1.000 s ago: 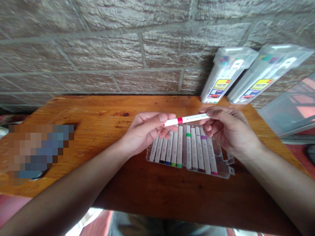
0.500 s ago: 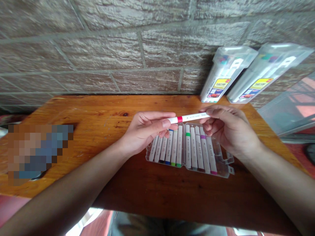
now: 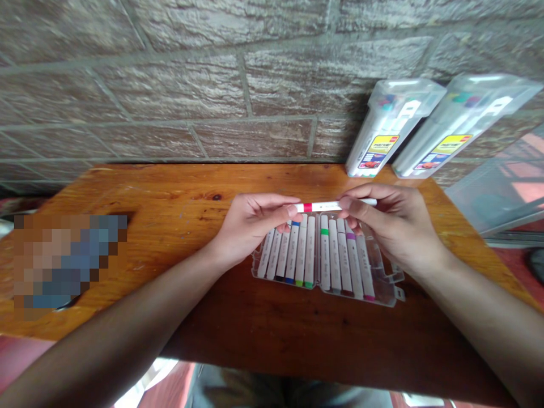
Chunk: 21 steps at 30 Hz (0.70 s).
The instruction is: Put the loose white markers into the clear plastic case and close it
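A white marker with a red band (image 3: 317, 207) is held nearly level between my two hands, above an open clear plastic case (image 3: 385, 297). My left hand (image 3: 255, 224) pinches its left end between thumb and fingers. Farther right along the barrel, my right hand (image 3: 382, 218) grips it, and the white tip sticks out past the thumb. Several white markers (image 3: 300, 255) lie side by side in the left half of the case. More rest in the right half, among them a green-banded marker (image 3: 325, 255) and a purple-banded marker (image 3: 355, 263).
Two clear marker cases (image 3: 380, 130) with yellow labels stand at the back right against the stone-patterned wall (image 3: 170, 90). A pixelated object (image 3: 70, 260) lies on the left of the wooden table (image 3: 170, 204). The table's front edge is close to my lap.
My right hand has slid left along the marker, so its right end now shows beyond the thumb. The marker has become more level. My left hand keeps its pinch.
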Tool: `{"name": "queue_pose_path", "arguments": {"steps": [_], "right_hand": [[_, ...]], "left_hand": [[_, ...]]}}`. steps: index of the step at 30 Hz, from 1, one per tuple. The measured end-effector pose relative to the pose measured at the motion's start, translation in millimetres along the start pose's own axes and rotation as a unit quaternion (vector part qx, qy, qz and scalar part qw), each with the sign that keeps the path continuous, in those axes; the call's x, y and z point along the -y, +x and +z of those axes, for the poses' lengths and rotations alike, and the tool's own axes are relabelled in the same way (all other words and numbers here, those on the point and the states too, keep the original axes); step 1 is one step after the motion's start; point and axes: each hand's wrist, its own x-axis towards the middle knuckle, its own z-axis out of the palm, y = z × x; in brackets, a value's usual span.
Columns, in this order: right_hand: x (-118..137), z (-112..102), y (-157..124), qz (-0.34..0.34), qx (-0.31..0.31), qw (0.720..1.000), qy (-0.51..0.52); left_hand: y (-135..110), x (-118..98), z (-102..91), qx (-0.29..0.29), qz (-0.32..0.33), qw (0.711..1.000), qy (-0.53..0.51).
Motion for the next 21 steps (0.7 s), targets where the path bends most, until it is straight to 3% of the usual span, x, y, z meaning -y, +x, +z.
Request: {"name": "queue_pose_path", "arguments": {"steps": [8, 15, 21], "right_hand": [[3.0, 5.5, -4.6, -0.110, 0.022, 0.982, -0.151], [1.3, 7.4, -13.3, -0.202, 0.091, 0.935, -0.278], [5.4, 9.6, -15.2, -0.223, 0.123, 0.917, -0.308]], "left_hand": [[-1.1, -5.5, 4.9, -0.010, 0.014, 0.999, 0.029], [-7.1, 0.7, 9.7, 0.026, 0.048, 0.995, 0.089], [-13.8, 1.0, 12.9, 0.050, 0.099, 0.976, 0.187]]}}
